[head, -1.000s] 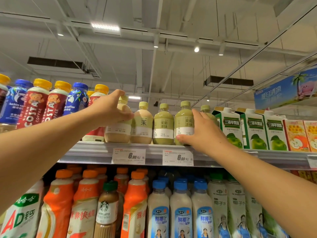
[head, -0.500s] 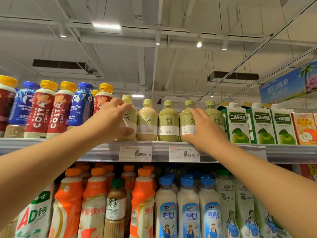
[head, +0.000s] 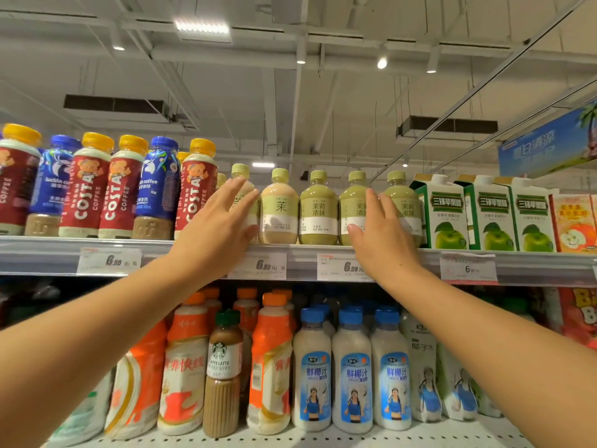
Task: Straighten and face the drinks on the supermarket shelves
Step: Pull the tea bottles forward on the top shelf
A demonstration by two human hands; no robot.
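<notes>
A row of round tea bottles stands on the upper shelf: a beige one and green ones with pale caps and white labels. My left hand is raised with straight fingers in front of the leftmost beige bottle, which it mostly hides. My right hand is flat and spread in front of two green bottles. Neither hand grips anything.
Red Costa coffee bottles and blue coffee bottles stand left of the tea. Green apple drink cartons stand to the right. The lower shelf holds orange bottles, a Starbucks latte and coconut milk bottles.
Both hands let go of the bottles they held and now have straight fingers. The view has shifted, so the shelf sits lower in the frame.
</notes>
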